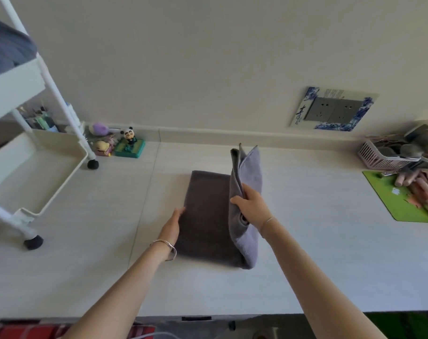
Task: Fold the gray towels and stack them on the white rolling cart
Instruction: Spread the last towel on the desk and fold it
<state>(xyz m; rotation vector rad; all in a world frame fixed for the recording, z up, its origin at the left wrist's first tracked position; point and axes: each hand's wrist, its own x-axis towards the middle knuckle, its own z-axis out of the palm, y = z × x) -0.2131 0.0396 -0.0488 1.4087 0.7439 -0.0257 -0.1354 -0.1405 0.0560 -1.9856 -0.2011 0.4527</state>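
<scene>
**Pale wood-grain tabletop (305,241), dark gray terry towel (205,216) half raised**

Towel lies mid-surface, well off every edge. Person's right hand (249,204) grips its right half, held upright. Person's left hand (172,225), fingers straight, touches the towel's left edge. White rolling metal cart (37,152) stands at the surface's back left corner. Gray folded cloth (5,50) lies on its top shelf.

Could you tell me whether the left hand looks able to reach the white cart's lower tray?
Probably yes: the left hand rests open at the gray towel's left edge, holding nothing, and nothing stands between it and the tray, though it may need a stretch.
</scene>
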